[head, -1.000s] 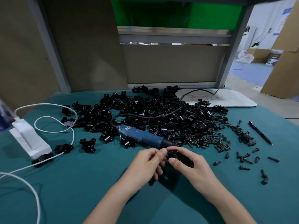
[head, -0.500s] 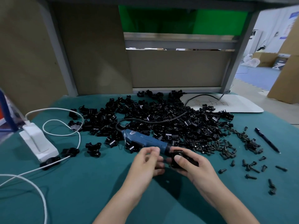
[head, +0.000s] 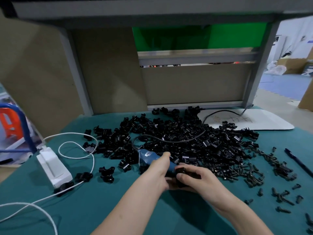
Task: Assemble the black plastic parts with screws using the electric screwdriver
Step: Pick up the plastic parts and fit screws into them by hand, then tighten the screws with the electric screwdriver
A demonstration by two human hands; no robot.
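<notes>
A large heap of black plastic parts point(head: 186, 141) covers the middle of the teal table. The blue electric screwdriver point(head: 150, 157) lies at the heap's near edge, its black cable looping back over the pile. My left hand point(head: 157, 172) wraps over the screwdriver's front half. My right hand point(head: 198, 180) grips a small black plastic part point(head: 182, 172) right at the screwdriver's tip. Black screws point(head: 250, 170) lie scattered to the right of my hands.
A white power adapter point(head: 54, 167) with white cords sits at the left. A few single black parts point(head: 106, 173) lie near it. A black pen point(head: 298, 162) rests at the right edge, a white board point(head: 264, 121) at the back right.
My left hand let go of the black part and moved up onto the screwdriver. The right hand keeps hold of the part. The camera tilted upward.
</notes>
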